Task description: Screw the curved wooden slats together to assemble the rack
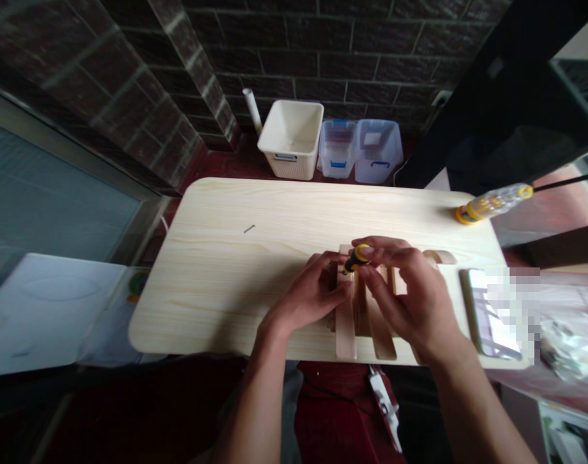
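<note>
A short screwdriver with a black and yellow handle is pinched by the fingertips of my right hand. It leans over the upper part of a light wooden slat, and its tip is too small to make out. My left hand grips that slat, fingers on the far side and thumb across the near side. More slats, one of them partly under my right hand, lie side by side on a wooden frame. A curved wooden piece shows behind my right hand.
The pale wooden table has rounded corners. A small dark thin piece lies at its left. A phone rests at the right edge, and a yellow-capped clear bottle-like object at the back right. Bins, one cream, stand beyond.
</note>
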